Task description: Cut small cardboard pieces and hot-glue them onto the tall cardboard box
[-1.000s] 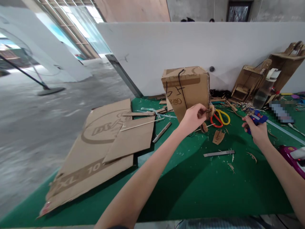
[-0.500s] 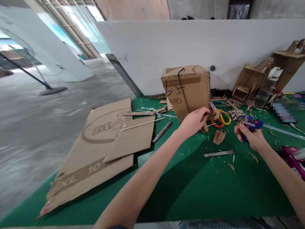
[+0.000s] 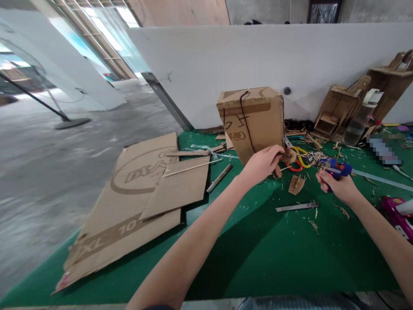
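Observation:
My right hand (image 3: 337, 185) is closed round the handle of a blue hot glue gun (image 3: 339, 168), with a clear glue stick (image 3: 380, 178) out of its back end. Scraps cling to the gun's front, and its nozzle points left toward my left hand (image 3: 263, 163). Between the fingers of that left hand is a small cardboard piece (image 3: 289, 156), partly covered by the fingertips. Right behind the hand stands a cardboard box (image 3: 253, 118) with a black cord over its front. Another small cardboard piece (image 3: 297, 184) lies on the green table (image 3: 258, 267) below.
A utility knife (image 3: 297, 207) lies in front of my hands, and red-and-yellow-handled scissors (image 3: 301, 158) lie behind. Flat cardboard sheets (image 3: 129, 193) cover the left side. A water bottle (image 3: 359, 120), a phone (image 3: 383, 150) and a magenta tool (image 3: 396, 215) are on the right.
My right hand has moved the glue gun slightly left, bringing its nozzle closer to the cardboard piece. My left hand has stayed nearly in place.

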A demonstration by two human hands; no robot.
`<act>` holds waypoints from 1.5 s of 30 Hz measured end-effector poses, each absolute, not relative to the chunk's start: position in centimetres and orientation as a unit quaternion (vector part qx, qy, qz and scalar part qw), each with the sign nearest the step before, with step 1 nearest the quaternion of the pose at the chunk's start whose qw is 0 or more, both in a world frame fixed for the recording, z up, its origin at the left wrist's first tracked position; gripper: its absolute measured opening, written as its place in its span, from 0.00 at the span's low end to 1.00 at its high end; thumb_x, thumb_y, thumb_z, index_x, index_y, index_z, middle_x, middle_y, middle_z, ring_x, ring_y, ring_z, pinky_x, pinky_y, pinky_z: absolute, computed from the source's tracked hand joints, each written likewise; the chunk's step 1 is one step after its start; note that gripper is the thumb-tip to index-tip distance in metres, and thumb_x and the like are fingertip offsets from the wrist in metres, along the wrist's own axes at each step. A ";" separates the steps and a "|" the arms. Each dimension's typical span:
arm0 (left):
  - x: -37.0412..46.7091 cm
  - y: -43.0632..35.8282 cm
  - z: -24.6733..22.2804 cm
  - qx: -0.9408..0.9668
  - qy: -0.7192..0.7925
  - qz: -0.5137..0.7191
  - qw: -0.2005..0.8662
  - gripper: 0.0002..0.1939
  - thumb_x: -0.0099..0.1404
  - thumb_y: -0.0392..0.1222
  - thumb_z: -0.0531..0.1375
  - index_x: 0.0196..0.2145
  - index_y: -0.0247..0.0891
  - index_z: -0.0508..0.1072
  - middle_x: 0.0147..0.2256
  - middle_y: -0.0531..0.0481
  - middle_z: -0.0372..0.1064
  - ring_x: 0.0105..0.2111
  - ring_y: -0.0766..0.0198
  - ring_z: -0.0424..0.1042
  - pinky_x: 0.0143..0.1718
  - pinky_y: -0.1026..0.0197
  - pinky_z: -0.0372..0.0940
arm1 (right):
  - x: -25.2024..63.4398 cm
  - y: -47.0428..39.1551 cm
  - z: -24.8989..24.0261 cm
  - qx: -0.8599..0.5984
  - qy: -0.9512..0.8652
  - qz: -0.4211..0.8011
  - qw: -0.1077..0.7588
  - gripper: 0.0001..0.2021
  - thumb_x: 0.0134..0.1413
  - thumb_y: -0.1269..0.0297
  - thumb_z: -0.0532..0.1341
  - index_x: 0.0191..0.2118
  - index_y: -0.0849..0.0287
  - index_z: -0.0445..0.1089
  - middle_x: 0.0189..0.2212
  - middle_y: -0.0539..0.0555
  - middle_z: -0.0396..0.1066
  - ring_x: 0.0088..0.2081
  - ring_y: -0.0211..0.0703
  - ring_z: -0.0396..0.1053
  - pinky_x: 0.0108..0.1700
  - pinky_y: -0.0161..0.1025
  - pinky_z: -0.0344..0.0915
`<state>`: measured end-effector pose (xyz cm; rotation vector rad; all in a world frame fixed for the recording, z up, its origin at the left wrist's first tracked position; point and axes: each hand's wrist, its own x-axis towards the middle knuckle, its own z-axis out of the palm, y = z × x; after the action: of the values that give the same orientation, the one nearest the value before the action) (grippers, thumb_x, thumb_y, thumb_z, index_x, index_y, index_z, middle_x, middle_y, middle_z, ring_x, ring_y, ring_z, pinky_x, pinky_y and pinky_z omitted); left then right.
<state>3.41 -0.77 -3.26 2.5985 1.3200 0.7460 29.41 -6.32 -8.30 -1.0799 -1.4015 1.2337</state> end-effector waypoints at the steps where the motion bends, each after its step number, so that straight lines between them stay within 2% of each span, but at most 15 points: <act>1: 3.4 -0.8 -3.3 0.862 0.438 0.248 0.067 0.10 0.71 0.37 0.49 0.47 0.40 0.67 0.43 0.47 0.74 0.40 0.58 0.74 0.40 0.57 0.67 | 29.3 -6.4 -8.2 -0.442 -0.572 0.503 0.474 0.20 0.53 0.45 0.65 0.29 0.58 0.64 0.25 0.48 0.63 0.20 0.32 0.58 0.22 0.35 0.59; 15: 3.4 -0.6 -3.2 0.858 0.442 0.253 0.066 0.10 0.70 0.37 0.50 0.45 0.40 0.67 0.41 0.46 0.74 0.38 0.58 0.74 0.37 0.57 0.67 | 29.5 -6.6 -8.1 -0.446 -0.593 0.491 0.456 0.20 0.55 0.46 0.64 0.28 0.58 0.63 0.24 0.48 0.61 0.20 0.33 0.58 0.22 0.37 0.59; 26: 3.3 -0.6 -3.2 0.854 0.448 0.256 0.069 0.10 0.70 0.37 0.50 0.45 0.40 0.68 0.40 0.46 0.74 0.38 0.57 0.74 0.37 0.57 0.66 | 30.1 -6.3 -9.2 -0.476 -0.590 0.492 0.427 0.21 0.51 0.43 0.65 0.28 0.57 0.64 0.21 0.48 0.62 0.20 0.35 0.59 0.24 0.38 0.61; 38: 3.1 -0.5 -3.2 0.864 0.429 0.250 0.082 0.10 0.70 0.38 0.49 0.46 0.40 0.67 0.41 0.47 0.74 0.39 0.58 0.74 0.39 0.58 0.66 | 29.5 -6.7 -8.2 -0.469 -0.585 0.484 0.451 0.20 0.51 0.43 0.65 0.29 0.57 0.64 0.23 0.48 0.63 0.21 0.35 0.59 0.23 0.37 0.61; 45: 3.1 -0.5 -3.2 0.860 0.434 0.253 0.084 0.11 0.70 0.37 0.49 0.46 0.40 0.68 0.41 0.47 0.75 0.39 0.58 0.74 0.39 0.58 0.66 | 29.7 -6.6 -8.5 -0.485 -0.590 0.477 0.435 0.23 0.47 0.40 0.66 0.27 0.57 0.65 0.19 0.49 0.62 0.20 0.37 0.60 0.23 0.39 0.62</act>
<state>3.11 -0.51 -3.17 2.5671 1.2944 0.7559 29.74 -6.63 -8.54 -1.2063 -1.4679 1.1876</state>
